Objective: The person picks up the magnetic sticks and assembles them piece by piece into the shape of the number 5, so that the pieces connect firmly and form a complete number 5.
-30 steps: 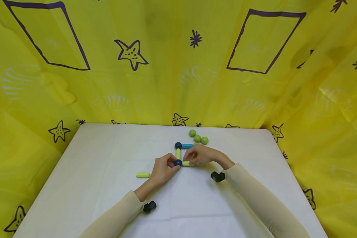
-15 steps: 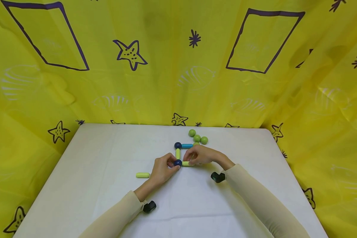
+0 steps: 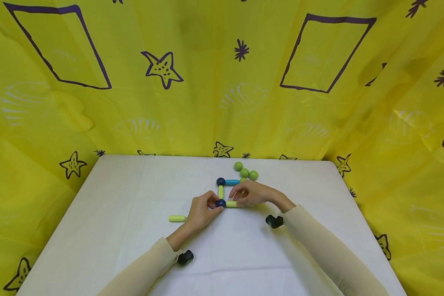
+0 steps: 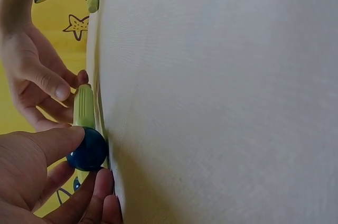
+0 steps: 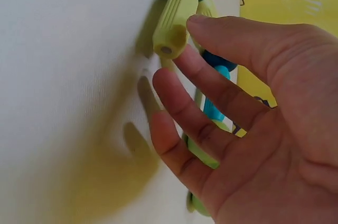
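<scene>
My left hand (image 3: 201, 211) pinches a dark blue ball (image 4: 88, 150) between thumb and fingers at the near corner of a small magnetic-rod figure. From that ball a light green rod (image 5: 174, 23) extends to the right. At its free end, the thumb and loosely bent fingers of my right hand (image 3: 254, 193) lie close around it, spread and not gripping. Another light green rod (image 3: 220, 192) runs away from the held ball to a second dark blue ball (image 3: 220, 181). From there a blue rod (image 3: 232, 182) leads right to a green ball, partly hidden by my right hand.
Several green balls (image 3: 244, 173) lie behind my right hand. A loose light green rod (image 3: 177, 218) rests left of my left forearm. The white table (image 3: 133, 246) meets a yellow patterned curtain (image 3: 200, 102) at the back and sides.
My right hand has shifted slightly right and loosened from the rod, so more of the rod shows. My left hand still holds the dark blue ball in place.
</scene>
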Motion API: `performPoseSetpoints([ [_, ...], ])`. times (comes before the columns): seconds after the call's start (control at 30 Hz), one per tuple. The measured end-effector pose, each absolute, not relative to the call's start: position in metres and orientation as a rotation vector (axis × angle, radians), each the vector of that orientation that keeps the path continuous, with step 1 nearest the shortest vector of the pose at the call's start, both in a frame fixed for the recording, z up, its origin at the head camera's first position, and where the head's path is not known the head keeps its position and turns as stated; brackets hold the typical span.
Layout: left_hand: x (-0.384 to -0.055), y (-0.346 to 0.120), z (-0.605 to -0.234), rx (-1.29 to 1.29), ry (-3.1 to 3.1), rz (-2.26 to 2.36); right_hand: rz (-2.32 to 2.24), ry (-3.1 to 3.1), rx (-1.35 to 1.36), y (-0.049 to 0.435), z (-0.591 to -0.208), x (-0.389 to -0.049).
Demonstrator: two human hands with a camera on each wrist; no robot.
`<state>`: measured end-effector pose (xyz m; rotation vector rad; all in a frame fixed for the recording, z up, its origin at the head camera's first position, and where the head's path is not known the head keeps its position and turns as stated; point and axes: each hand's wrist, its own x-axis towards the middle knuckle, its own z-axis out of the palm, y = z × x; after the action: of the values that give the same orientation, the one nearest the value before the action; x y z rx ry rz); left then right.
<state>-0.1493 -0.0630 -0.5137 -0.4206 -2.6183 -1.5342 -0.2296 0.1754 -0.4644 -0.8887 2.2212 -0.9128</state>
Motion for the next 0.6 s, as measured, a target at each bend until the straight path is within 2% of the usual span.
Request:
performPoseSetpoints([
  [0.6, -0.149, -0.063, -0.514, -0.426, -2.639, -1.541, -1.066, 2.582, -0.843, 0.228, -0.458, -0.228],
])
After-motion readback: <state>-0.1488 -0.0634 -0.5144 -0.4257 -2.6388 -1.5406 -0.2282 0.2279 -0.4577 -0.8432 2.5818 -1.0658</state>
